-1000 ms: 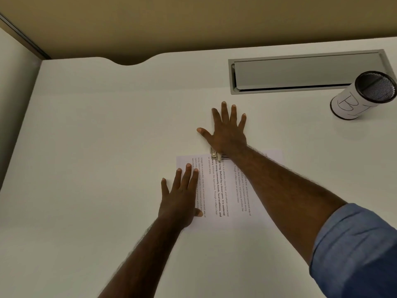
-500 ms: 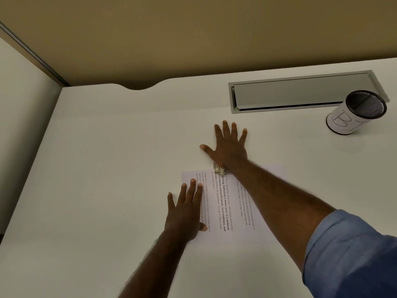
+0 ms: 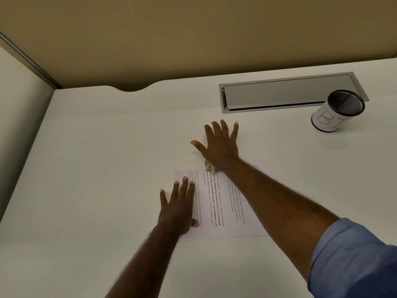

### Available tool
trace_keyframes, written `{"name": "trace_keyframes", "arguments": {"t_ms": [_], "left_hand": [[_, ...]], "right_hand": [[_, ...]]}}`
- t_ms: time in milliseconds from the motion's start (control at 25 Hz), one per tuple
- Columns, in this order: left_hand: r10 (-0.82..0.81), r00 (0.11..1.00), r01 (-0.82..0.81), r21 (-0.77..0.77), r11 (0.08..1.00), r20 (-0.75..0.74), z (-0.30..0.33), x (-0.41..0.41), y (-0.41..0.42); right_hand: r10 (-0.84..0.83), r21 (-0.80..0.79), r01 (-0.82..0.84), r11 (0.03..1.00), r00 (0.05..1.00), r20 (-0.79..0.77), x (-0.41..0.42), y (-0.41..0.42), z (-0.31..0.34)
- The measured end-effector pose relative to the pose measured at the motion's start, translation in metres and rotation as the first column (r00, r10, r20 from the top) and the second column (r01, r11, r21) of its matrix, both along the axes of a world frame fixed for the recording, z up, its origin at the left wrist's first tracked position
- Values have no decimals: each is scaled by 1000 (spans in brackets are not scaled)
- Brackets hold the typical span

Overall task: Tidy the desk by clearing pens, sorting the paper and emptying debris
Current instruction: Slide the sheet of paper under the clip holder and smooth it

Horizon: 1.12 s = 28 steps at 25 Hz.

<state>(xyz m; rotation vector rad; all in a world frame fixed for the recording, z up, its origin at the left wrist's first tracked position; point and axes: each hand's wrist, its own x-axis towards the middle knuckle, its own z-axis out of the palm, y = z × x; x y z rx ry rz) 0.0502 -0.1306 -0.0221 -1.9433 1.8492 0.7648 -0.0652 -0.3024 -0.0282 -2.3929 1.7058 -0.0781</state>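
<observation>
A printed sheet of paper [image 3: 217, 203] lies flat on the white desk [image 3: 107, 168], its text running sideways. A small metal clip [image 3: 209, 167] sits at the sheet's far edge, partly hidden under my right wrist. My left hand [image 3: 179, 208] rests flat on the paper's left side, fingers straight and spread. Beyond the sheet's far edge, my right hand [image 3: 220, 145] lies flat on the desk with its fingers spread, and its forearm crosses over the paper.
A black mesh cup [image 3: 335, 114] wrapped in white paper marked "B1" stands at the far right. A grey cable-tray flap [image 3: 285, 93] is set into the desk behind my right hand. A tan partition wall runs along the back and a panel along the left.
The view has tilted upward, so desk and hands sit lower in the frame. Both hands stay flat in the same places on the paper and desk.
</observation>
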Motion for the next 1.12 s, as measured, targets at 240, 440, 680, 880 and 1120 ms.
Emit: {"name": "trace_keyframes", "arguments": {"t_ms": [240,440,680,880,1120], "left_hand": [[-25,1000,25,2,1000,17,3,0,1],[-18,1000,18,12,1000,15,3,-2,0],[11,999,-10,5,1000,-42,0,3,2],[13,998,-12,15,1000,-54,2,3,2],[14,1000,-13,18,1000,-15,13,-1,1]], "right_hand": [[-231,131,205,970,944,235,-99,12,21],[-20,368,25,929,1000,-16,-122,24,13],[17,400,78,913,974,-228,-127,17,19],[-466,613,223,758,843,271,-168,34,11],[-694,658,335,674,591,411,-180,85,-3]]}}
